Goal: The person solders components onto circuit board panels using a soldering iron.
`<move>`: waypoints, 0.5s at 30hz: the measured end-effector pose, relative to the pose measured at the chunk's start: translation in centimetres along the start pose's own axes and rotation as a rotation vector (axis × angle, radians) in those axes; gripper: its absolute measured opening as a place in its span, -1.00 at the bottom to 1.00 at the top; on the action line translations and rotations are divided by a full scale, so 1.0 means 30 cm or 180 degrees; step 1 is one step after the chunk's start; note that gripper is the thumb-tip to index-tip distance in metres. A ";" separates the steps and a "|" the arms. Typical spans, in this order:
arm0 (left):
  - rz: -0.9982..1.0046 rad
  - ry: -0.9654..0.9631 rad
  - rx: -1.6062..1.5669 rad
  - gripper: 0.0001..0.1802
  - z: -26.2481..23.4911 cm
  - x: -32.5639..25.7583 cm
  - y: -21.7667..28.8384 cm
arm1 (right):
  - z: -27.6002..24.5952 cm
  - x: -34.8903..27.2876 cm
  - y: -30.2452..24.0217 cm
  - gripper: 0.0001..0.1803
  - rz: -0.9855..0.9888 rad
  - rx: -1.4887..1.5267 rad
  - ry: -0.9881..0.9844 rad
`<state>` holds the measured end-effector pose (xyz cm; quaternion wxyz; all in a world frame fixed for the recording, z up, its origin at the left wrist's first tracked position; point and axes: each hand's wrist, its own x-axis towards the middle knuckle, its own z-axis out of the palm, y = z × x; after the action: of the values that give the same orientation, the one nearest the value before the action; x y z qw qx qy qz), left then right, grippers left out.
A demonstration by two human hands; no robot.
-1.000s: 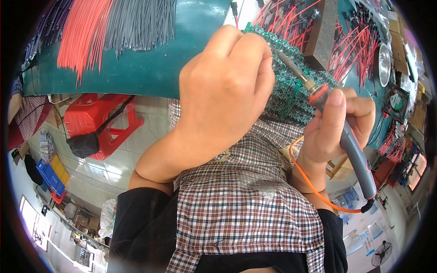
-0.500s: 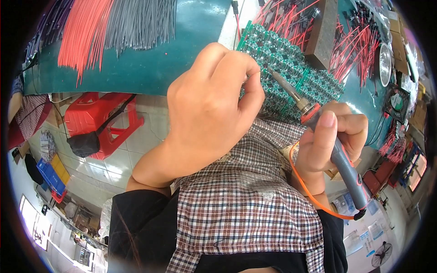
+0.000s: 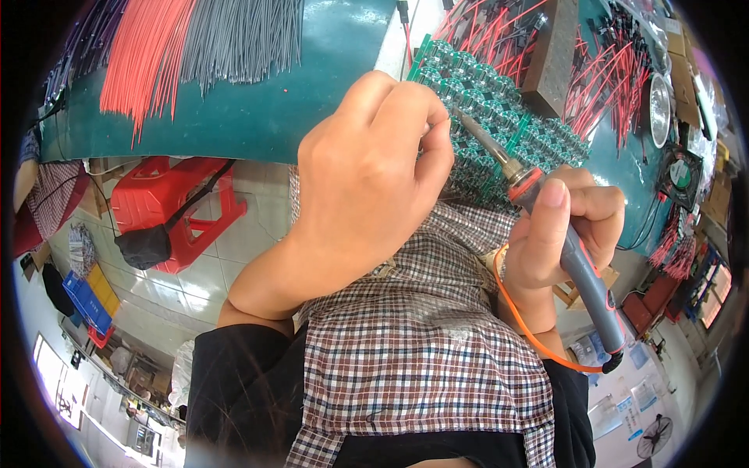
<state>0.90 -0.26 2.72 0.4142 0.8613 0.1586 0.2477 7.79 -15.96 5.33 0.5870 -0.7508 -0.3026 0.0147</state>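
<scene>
My right hand [image 3: 573,226] grips a soldering iron [image 3: 591,288] with a dark grey and red handle and an orange cord. Its metal tip points up and left, over a panel of green circuit boards [image 3: 476,86]. My left hand [image 3: 374,156] is closed in a pinch at the panel's left side, close to the iron's tip. Whatever lies between its thumb and forefinger is hidden or too small to name. Small components cover the boards in rows.
Bundles of red wires [image 3: 148,54] and grey wires [image 3: 242,39] lie at the table's far left. A dark metal bar [image 3: 551,62] sits beyond the boards, with more red and black wires [image 3: 608,93] around it. Below the table edge stands a red plastic stool [image 3: 168,207].
My right hand and the soldering iron have shifted slightly left. My left hand has moved a little to the right, still pinched.
</scene>
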 end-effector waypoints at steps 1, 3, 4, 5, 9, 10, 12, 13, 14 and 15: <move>-0.0025 -0.0013 -0.0018 -0.87 0.000 0.001 0.001 | 0.000 0.000 0.000 -0.72 0.0021 0.0011 0.0003; -0.0060 -0.0022 0.0012 -0.87 -0.012 0.004 0.014 | -0.004 -0.001 -0.003 -0.72 -0.0036 0.0023 0.0065; -0.0097 -0.0029 0.0042 -0.87 -0.017 0.005 0.017 | -0.007 -0.002 -0.004 -0.73 -0.0093 0.0036 0.0125; -0.0093 -0.0030 0.0039 -0.87 -0.019 0.004 0.017 | -0.011 -0.003 -0.008 -0.73 -0.0094 0.0032 0.0128; 0.0014 0.0008 0.0105 -0.87 -0.009 0.000 0.006 | -0.012 -0.004 -0.008 -0.74 0.0041 0.0025 0.0129; 0.0035 -0.0007 0.0129 -0.87 -0.004 0.000 0.003 | -0.010 -0.003 -0.004 -0.74 0.0085 0.0036 0.0134; 0.0021 -0.0005 0.0172 -0.87 -0.008 0.000 0.006 | -0.005 -0.002 -0.005 -0.74 0.0091 0.0059 0.0133; 0.0007 -0.0008 0.0213 -0.87 -0.010 0.000 0.007 | -0.003 -0.001 -0.005 -0.73 0.0101 0.0079 0.0134; 0.0010 -0.0009 0.0209 -0.87 -0.008 0.000 0.008 | -0.004 -0.001 -0.007 -0.73 0.0099 0.0075 0.0137; -0.0003 -0.0019 0.0211 -0.87 -0.007 0.000 0.007 | -0.005 0.001 -0.011 -0.74 0.0123 0.0045 0.0094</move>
<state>0.81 -0.25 3.00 0.3861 0.8752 0.1659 0.2395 7.73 -16.03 5.67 0.5964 -0.7524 -0.2792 0.0171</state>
